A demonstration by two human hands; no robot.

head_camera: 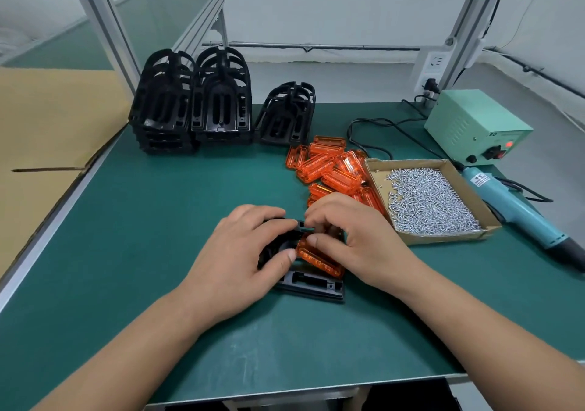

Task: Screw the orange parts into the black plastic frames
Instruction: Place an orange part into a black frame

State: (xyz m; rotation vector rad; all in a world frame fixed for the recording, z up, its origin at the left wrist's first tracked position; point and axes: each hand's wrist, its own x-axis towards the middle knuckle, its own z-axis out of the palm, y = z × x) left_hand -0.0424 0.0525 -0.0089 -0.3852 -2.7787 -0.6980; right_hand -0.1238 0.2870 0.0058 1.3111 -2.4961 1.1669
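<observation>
A black plastic frame (311, 284) lies on the green mat in front of me. My left hand (240, 252) grips its left side, thumb against an orange part (319, 260) that sits in the frame. My right hand (351, 239) pinches the upper end of that orange part with curled fingers. A pile of loose orange parts (329, 165) lies behind my hands. Stacks of black frames (193, 103) stand at the back left, and a shorter stack (286, 116) stands beside them.
A cardboard tray of silver screws (430, 200) sits right of my hands. A teal electric screwdriver (519, 214) lies further right, cabled to a green power box (474, 125). Brown cardboard (47, 144) covers the surface to the left. Aluminium posts (107, 27) frame the bench.
</observation>
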